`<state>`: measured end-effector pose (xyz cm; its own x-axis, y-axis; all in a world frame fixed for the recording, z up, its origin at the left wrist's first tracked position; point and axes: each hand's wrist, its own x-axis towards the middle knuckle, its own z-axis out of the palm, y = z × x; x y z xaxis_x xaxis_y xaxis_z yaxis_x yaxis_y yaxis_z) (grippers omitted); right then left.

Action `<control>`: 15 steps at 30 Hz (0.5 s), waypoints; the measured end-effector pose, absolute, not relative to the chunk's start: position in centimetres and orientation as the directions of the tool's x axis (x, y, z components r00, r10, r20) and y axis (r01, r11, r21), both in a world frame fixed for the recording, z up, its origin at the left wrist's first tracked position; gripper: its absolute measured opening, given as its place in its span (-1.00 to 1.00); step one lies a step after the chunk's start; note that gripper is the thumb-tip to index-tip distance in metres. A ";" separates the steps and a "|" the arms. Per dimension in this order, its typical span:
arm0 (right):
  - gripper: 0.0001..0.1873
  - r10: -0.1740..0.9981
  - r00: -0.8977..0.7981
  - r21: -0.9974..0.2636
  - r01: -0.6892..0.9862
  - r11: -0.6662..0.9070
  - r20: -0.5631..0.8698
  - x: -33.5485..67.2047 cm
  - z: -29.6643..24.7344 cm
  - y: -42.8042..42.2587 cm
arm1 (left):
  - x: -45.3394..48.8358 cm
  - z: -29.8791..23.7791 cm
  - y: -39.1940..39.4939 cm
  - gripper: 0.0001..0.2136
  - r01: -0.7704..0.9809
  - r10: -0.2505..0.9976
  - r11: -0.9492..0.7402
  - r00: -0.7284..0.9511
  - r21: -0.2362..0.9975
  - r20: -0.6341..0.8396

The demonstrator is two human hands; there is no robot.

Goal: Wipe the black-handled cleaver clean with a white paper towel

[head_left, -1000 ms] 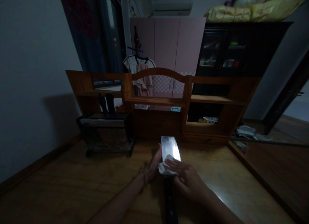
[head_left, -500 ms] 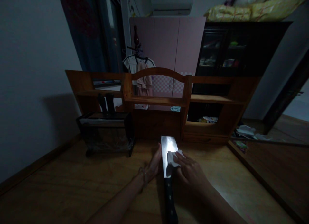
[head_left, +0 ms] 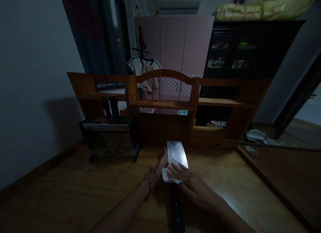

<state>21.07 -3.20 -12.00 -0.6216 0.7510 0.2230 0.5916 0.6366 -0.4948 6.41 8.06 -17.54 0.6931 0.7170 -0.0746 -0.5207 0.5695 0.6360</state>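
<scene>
A cleaver (head_left: 177, 152) with a wide steel blade lies flat on the wooden table (head_left: 75, 193), its black handle (head_left: 177, 213) pointing toward me. My right hand (head_left: 189, 181) presses a crumpled white tissue (head_left: 168, 174) onto the near part of the blade, fingers bent over it. Along the blade's left edge rests my left hand (head_left: 159, 172), fingers stretched out and steadying the cleaver, with a thin band at the wrist.
A dark knife rack (head_left: 110, 134) with two black handles sticking up stands at the back left. Behind the cleaver rises a wooden shelf unit (head_left: 165, 106). Crumpled papers (head_left: 258, 137) lie at the right. The room is dim.
My right hand with the tissue went up the blade toward the tip, then came back toward the handle end. The left hand and the cleaver stayed put.
</scene>
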 end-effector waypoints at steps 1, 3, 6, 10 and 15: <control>-0.49 0.751 -0.621 -0.490 0.594 0.638 0.225 21.2 -12.0 -3.2 | 6.5 -17.5 8.1 -0.35 -0.520 0.717 0.571 0.693 0.635 -0.077; -0.49 0.749 -0.618 -0.470 0.601 0.647 0.240 21.5 -12.0 -3.1 | 6.4 -17.5 8.2 -0.36 -0.515 0.714 0.576 0.695 0.636 -0.084; -0.46 0.742 -0.609 -0.414 0.622 0.665 0.279 22.2 -12.1 -2.9 | 5.8 -17.5 8.0 -0.38 -0.506 0.700 0.589 0.709 0.630 -0.085; -0.43 0.761 -0.558 -0.362 0.670 0.649 0.332 23.4 -12.6 -2.3 | 5.2 -17.3 7.5 -0.42 -0.571 0.744 0.547 0.667 0.613 -0.043; -0.48 0.848 -0.406 -0.311 0.802 0.509 0.340 24.6 -13.9 -1.2 | 5.4 -16.9 7.1 -0.53 -0.572 0.781 0.558 0.607 0.601 -0.147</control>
